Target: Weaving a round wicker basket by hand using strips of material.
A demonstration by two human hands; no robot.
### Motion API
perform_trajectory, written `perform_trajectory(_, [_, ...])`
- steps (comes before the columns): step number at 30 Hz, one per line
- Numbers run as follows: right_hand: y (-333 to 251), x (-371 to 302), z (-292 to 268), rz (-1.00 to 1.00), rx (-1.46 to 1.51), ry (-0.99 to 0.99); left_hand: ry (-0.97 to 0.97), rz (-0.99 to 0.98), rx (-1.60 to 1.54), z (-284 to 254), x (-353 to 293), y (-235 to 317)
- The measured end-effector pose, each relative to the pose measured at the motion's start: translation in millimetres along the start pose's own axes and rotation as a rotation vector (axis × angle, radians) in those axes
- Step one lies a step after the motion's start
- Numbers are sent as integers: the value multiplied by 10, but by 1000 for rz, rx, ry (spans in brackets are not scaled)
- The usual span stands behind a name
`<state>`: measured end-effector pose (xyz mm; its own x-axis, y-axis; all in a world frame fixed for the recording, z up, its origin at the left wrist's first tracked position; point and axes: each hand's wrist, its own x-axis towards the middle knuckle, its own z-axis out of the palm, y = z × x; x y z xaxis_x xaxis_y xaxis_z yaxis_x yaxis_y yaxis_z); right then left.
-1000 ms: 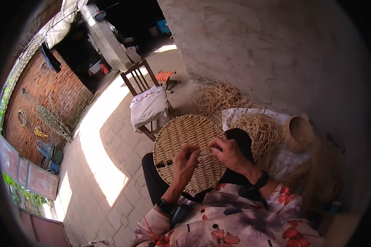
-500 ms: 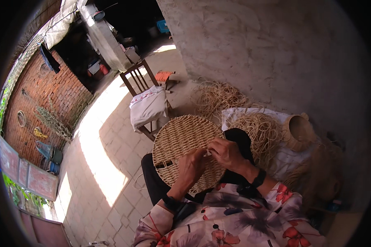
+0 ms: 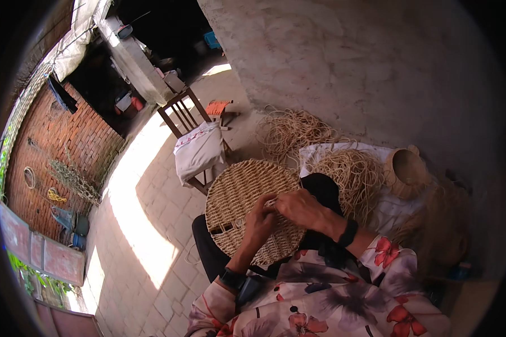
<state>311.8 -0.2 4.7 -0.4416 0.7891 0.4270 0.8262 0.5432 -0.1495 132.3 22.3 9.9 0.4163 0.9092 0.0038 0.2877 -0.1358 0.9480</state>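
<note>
A round woven straw-rope panel (image 3: 239,185) rests across my lap, with a narrow dark slot in its left part. Over its middle, my left hand (image 3: 258,223) is closed, thumb and fingers drawn together in a pinch. My right hand (image 3: 305,209) meets it fingertip to fingertip, its fingers curled and pressed together. Whatever lies between the fingertips is too small and too covered to make out. Both wrists carry dark bands.
Right of my knees, a heap of loose straw cord (image 3: 351,175) lies on a white cloth (image 3: 320,150) beside a round woven basket (image 3: 406,172). More cord (image 3: 295,132) sits against the wall. A wooden chair (image 3: 194,143) with a cloth-covered seat stands ahead, near an orange-topped stool (image 3: 217,107).
Both hands have shifted slightly left over the panel. My right hand has turned more across, and its fingers now sit closer against the left ones. The view has also moved a little.
</note>
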Motion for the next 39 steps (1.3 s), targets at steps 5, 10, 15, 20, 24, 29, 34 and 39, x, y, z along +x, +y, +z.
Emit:
perform_trajectory(5, [58,-151,-286,311,701,206,132,303,362,-55,1,328])
perform_trajectory(10, [216,-331,-505,683,1572,192,-16,36,58,96,31,537])
perform_trajectory(15, [168,-388,-610,618,1759,214,-161,16,-209,238,18,644])
perform_trajectory(20, [173,-386,-571,623,1600,269,-24,85,-7,268,53,511])
perform_trajectory(24, [316,-449,-422,661,1358,474,129,524,474,225,78,426])
perform_trajectory(29, [459,-645,-236,775,1313,462,75,597,793,300,78,405])
perform_trajectory(34, [384,-647,-191,755,1181,474,58,652,813,450,164,315])
perform_trajectory(39, [316,-660,-214,557,808,502,33,564,591,549,184,207])
